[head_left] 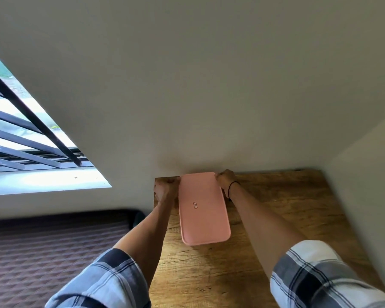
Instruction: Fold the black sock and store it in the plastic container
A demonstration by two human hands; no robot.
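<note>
A plastic container with a pink lid [202, 207] stands on the wooden table [276, 230], its far end against the wall. The lid covers it, so its inside is hidden. My left hand [165, 190] grips the container's far left side. My right hand [226, 180] grips its far right corner; a black band circles that wrist. No black sock shows anywhere in view.
The table stands in a corner, with walls behind it and to its right. Left of the table lies a dark quilted mattress [53, 245]. A barred window [20, 134] is set in the wall at upper left.
</note>
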